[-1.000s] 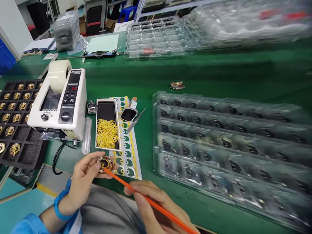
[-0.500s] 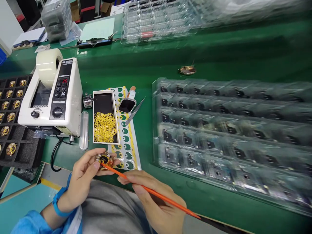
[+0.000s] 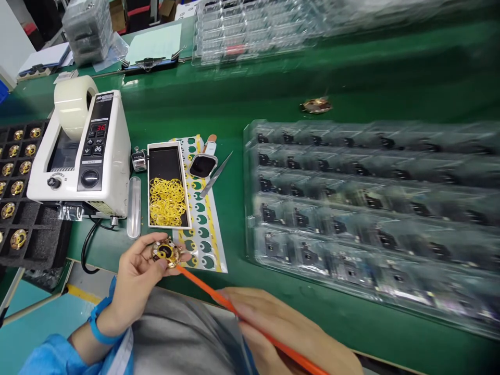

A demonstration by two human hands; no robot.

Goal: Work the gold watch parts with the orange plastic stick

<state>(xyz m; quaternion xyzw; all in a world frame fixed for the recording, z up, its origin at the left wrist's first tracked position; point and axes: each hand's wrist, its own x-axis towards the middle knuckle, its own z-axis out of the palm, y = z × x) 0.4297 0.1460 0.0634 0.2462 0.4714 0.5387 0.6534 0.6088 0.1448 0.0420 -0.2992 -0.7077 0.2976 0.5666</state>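
My left hand (image 3: 135,281) holds a round gold part (image 3: 167,252) by its edges. Its centre is dark, with a small yellow patch on it. A long, thin orange stick (image 3: 201,284) is gripped in my right hand (image 3: 285,323), which is partly blurred. The stick's tip is by the lower right edge of the gold part; I cannot tell whether they touch. Just beyond my left hand lies a shallow box (image 3: 163,162) with many yellow rings (image 3: 167,203) heaped in its near half. A sticker sheet (image 3: 209,229) with round cut-outs lies partly under that box.
A white tape dispenser (image 3: 103,172) stands at left, beside a black foam tray (image 3: 41,239) of gold parts. Pointed tweezers (image 3: 219,174) and a watch (image 3: 203,165) rest on the sheet. A clear tray (image 3: 250,208) of dark parts fills the right; another gold part (image 3: 316,105) lies behind it.
My right hand has moved right and towards me, drawing the orange stick's tip from the gold part's middle to its edge. My left hand still holds the part, now tilted slightly differently.
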